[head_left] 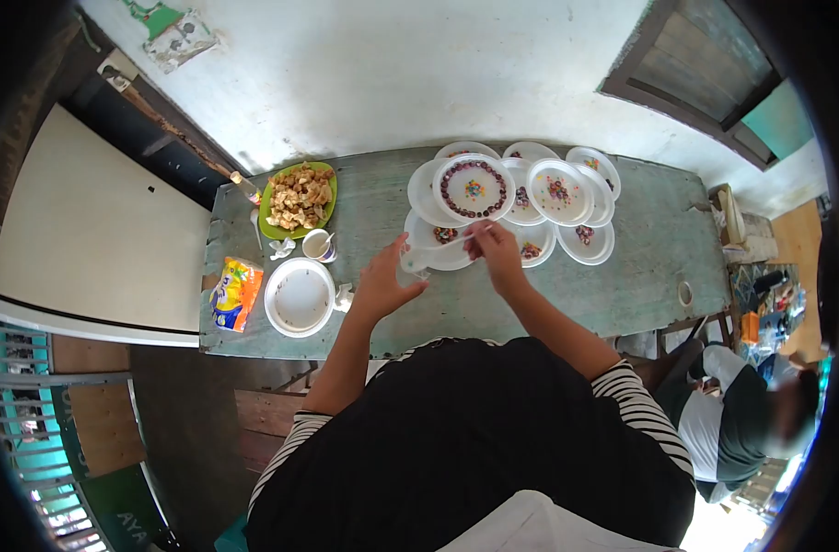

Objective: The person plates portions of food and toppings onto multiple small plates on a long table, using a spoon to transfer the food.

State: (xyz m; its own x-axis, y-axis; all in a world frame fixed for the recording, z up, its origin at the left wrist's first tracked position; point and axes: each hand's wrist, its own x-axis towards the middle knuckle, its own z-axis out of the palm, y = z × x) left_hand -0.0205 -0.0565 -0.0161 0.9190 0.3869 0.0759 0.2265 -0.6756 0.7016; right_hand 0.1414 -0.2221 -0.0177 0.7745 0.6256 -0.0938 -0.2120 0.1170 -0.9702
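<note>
Over the middle of the table (392, 322), my right hand (496, 247) has its fingertips together, clamped on clear plastic (421, 260) that runs left to my left hand (381, 283); there the fingers and thumb stand apart, and I cannot tell whether they touch it. Around and beyond it, on the right, I count at least ten white plates (450, 212), most with beads (474, 189); one has a dark ring around its bright middle. On the left sit one white bowl (300, 296), one cup (319, 245), one green dish (299, 199) of brown pieces, one bottle (245, 187) and one orange packet (236, 293) whose lettering I cannot read. "AYA" is written on a green board (129, 515), near left. One person (746, 405) is at the near right.
</note>
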